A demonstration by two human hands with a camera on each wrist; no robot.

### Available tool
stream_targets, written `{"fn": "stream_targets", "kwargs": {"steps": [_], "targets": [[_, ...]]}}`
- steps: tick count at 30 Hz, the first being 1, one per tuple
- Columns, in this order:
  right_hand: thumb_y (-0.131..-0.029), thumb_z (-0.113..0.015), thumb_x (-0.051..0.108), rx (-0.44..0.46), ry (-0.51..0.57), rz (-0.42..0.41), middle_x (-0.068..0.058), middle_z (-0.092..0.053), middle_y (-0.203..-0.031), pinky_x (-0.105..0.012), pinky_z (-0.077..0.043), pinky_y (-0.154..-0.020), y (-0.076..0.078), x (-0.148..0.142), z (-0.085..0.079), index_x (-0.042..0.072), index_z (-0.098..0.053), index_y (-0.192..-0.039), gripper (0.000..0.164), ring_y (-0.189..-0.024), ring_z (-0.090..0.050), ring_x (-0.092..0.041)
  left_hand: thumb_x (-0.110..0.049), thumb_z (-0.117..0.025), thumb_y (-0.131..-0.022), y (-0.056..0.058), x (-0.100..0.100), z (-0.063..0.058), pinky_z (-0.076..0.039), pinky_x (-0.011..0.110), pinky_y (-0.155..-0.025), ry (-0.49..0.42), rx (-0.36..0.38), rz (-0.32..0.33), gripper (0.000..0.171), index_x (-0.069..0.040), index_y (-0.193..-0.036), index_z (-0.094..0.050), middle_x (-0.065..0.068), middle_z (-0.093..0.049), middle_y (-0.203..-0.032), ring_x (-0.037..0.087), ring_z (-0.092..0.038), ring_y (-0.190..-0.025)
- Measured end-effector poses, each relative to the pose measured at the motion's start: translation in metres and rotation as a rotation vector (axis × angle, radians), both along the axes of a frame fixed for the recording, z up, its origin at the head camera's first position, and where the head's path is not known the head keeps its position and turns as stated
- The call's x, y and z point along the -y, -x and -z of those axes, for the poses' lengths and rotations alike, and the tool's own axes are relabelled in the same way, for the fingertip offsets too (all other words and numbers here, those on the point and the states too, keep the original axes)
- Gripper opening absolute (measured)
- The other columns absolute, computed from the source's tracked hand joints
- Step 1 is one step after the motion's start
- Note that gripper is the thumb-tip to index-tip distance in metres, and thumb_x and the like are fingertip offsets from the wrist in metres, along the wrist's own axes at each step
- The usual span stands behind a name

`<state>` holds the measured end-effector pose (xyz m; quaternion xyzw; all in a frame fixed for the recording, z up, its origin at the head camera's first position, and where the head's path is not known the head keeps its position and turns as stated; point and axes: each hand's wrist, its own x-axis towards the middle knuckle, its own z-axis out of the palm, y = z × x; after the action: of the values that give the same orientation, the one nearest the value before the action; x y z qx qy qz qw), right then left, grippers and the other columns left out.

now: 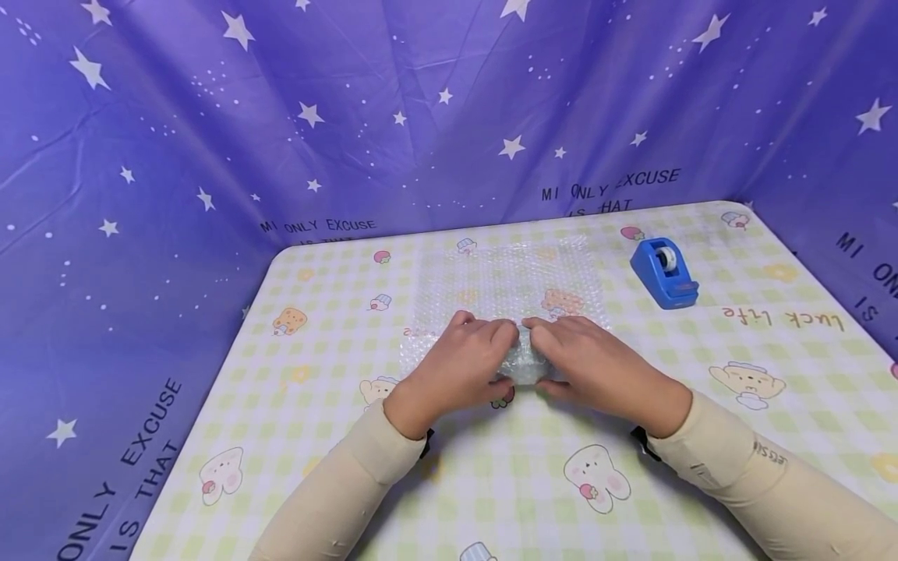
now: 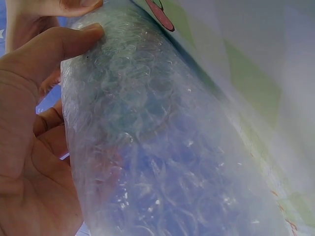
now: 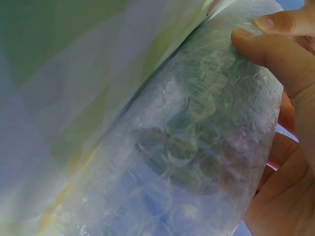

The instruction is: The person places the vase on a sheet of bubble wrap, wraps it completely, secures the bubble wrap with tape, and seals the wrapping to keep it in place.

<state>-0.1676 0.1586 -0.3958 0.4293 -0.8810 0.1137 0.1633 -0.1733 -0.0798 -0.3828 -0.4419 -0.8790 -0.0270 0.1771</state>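
Observation:
A sheet of clear bubble wrap (image 1: pixel 501 276) lies flat on the table, its near end rolled up into a thick bundle (image 1: pixel 526 368). Through the layers in the right wrist view shows a greenish, rounded shape whose kind is hidden by the wrap. My left hand (image 1: pixel 463 358) grips the left part of the bundle, thumb (image 2: pixel 74 42) on the near side and fingers over the far side. On the right part, my right hand (image 1: pixel 592 362) holds it the same way, its thumb (image 3: pixel 268 51) pressed to the wrap. Both thumbs come close together at the middle.
A blue tape dispenser (image 1: pixel 665 274) with a roll of tape stands beyond the right hand, to the right of the sheet. The table (image 1: pixel 281 436) wears a green checked cover with cartoon prints. Purple starry curtains (image 1: pixel 421 117) hang behind and at both sides.

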Motion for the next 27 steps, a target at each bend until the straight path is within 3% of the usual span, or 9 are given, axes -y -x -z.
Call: {"fn": "stream_targets", "kwargs": {"steps": [9, 20, 27], "targets": [[-0.074, -0.092, 0.032, 0.006, 0.002, -0.01, -0.004, -0.071, -0.108, -0.044, -0.05, -0.088, 0.0011, -0.0007, 0.0, 0.012, -0.05, -0.108, 0.058, -0.078, -0.056, -0.021, -0.044, -0.087, -0.075, 0.0, 0.0011, -0.0002, -0.044, 0.036, -0.082, 0.002, 0.006, 0.004, 0.056, -0.014, -0.11, -0.054, -0.007, -0.067, -0.098, 0.01, -0.067, -0.087], [-0.073, -0.093, 0.03, 0.008, 0.018, -0.027, 0.004, -0.062, -0.089, -0.045, -0.052, -0.088, -0.001, -0.0035, -0.0012, 0.003, -0.051, -0.133, 0.078, -0.078, -0.057, -0.019, -0.041, -0.086, -0.077, 0.0012, 0.0032, -0.0012, -0.044, 0.037, -0.08, -0.03, 0.078, 0.019, 0.055, -0.014, -0.113, -0.054, -0.006, -0.068, -0.098, 0.011, -0.068, -0.089], [-0.074, -0.09, 0.03, 0.013, 0.021, -0.027, 0.007, -0.054, -0.083, -0.044, -0.052, -0.087, -0.0026, -0.0037, -0.0016, 0.004, -0.05, -0.133, 0.076, -0.076, -0.054, -0.017, -0.039, -0.084, -0.077, 0.0015, 0.0036, -0.0019, -0.045, 0.037, -0.08, -0.042, 0.099, 0.028, 0.053, -0.013, -0.112, -0.055, -0.007, -0.067, -0.095, 0.01, -0.067, -0.086]]}}
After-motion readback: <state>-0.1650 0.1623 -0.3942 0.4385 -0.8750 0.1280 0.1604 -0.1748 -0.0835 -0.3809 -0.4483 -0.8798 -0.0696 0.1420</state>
